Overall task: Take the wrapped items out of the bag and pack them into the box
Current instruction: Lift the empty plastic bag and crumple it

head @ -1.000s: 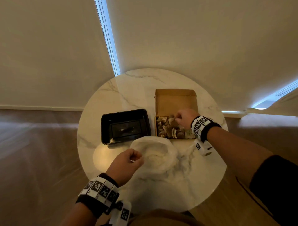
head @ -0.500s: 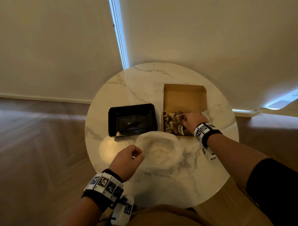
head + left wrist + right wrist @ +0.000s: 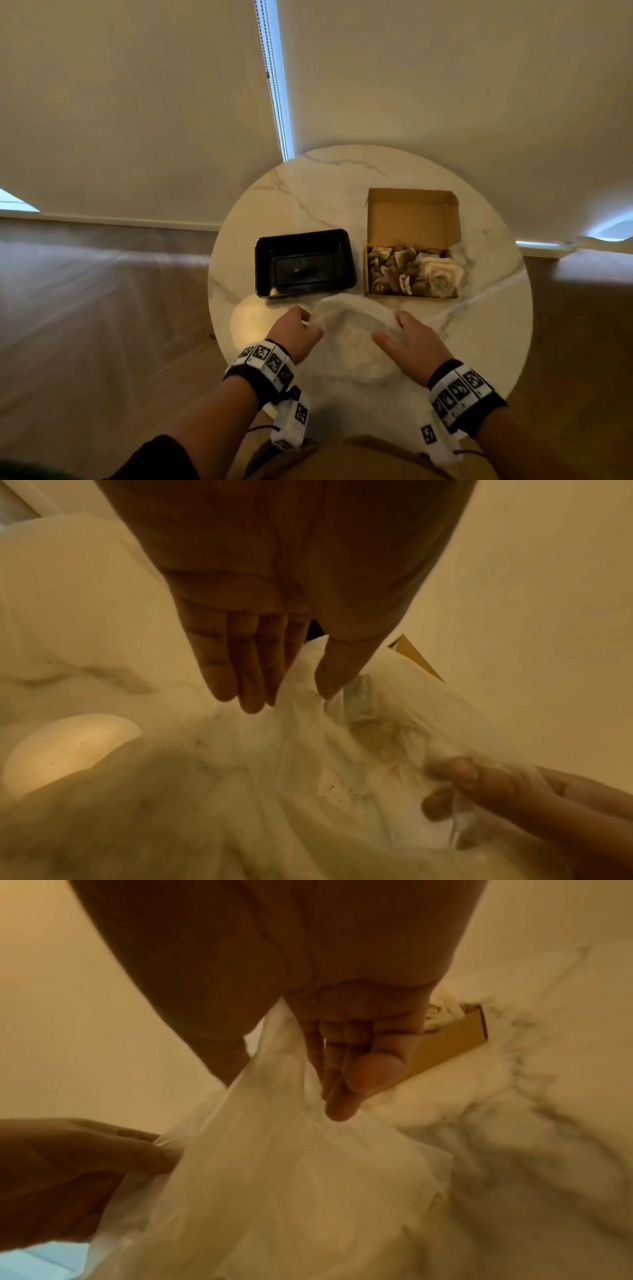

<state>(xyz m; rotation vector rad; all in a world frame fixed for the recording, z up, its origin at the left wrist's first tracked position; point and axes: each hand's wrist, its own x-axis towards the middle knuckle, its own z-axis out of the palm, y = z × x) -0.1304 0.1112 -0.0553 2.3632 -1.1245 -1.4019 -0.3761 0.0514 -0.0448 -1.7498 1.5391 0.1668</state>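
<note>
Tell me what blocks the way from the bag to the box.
Nothing visible does. The bag, held by the left hand and right hand, sits just in front of the open box; only bare table lies between.

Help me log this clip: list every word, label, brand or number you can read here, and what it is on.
No readable text anywhere.
Wristbands: black-and-white square marker patterns only, no letters or numbers.
Wrapped items in the cardboard box: any print is too small and blurred to read.
Plastic bag, black tray: no print visible.
</note>
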